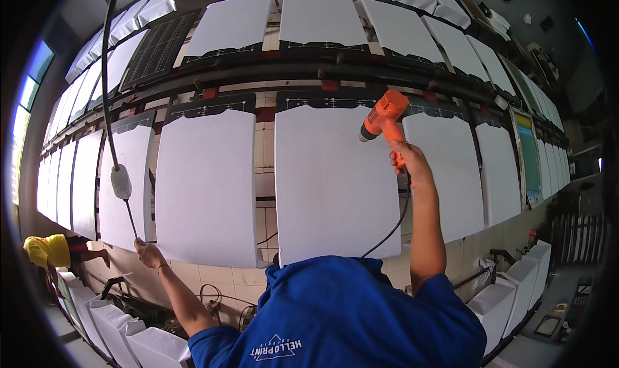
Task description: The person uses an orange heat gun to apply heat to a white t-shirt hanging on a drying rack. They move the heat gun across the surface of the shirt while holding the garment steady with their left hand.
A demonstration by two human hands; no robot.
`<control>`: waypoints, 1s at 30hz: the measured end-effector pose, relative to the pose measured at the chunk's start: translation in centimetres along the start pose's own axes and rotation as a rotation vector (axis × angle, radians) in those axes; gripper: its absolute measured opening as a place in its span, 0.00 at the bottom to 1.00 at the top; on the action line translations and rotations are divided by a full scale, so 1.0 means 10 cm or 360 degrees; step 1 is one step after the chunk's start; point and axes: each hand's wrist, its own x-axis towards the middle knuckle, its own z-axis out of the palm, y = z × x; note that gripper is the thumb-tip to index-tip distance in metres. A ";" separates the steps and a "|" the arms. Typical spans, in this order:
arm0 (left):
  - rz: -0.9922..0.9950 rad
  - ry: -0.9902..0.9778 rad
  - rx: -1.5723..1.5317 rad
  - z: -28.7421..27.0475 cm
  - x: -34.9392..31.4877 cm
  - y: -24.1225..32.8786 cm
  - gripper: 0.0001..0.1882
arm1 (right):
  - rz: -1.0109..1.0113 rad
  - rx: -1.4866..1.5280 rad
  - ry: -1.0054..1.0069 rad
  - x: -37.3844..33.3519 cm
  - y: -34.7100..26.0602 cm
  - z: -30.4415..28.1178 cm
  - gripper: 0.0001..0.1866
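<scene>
My right hand (411,163) is wrapped round the handle of an orange heat gun (389,113). Its dark nozzle tilts down to the left over a white shirt (335,181) spread on a black board. From the handle's base a black power cord (405,210) runs down toward my body. Off to the left, my left hand (149,254) is closed on a thin dark cord (131,218) near a white shirt's lower edge. This cord rises to a white connector block (120,182), above which a thicker cable (106,78) climbs out of view.
Rows of boards with white fabric surround me, among them one shirt (206,187) left of centre. A bare black board (158,49) lies far left. A green-and-blue framed panel (529,155) stands at right. A person in yellow (48,250) is at lower left. Cables (222,297) lie on the tiled floor.
</scene>
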 end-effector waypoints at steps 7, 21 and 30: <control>0.0268 -0.0101 -0.0151 0.29 -0.12 0.35 0.20 | 0.0032 0.0014 -0.0113 0.16 0.02 0.18 0.17; 0.0407 -0.0180 -0.0367 0.29 -0.52 0.78 0.16 | 0.0013 -0.0184 -0.0162 0.30 0.02 0.40 0.17; 0.0510 -0.0233 -0.0503 0.44 -0.50 0.77 0.19 | 0.0000 -0.0212 -0.0034 0.25 0.04 0.29 0.17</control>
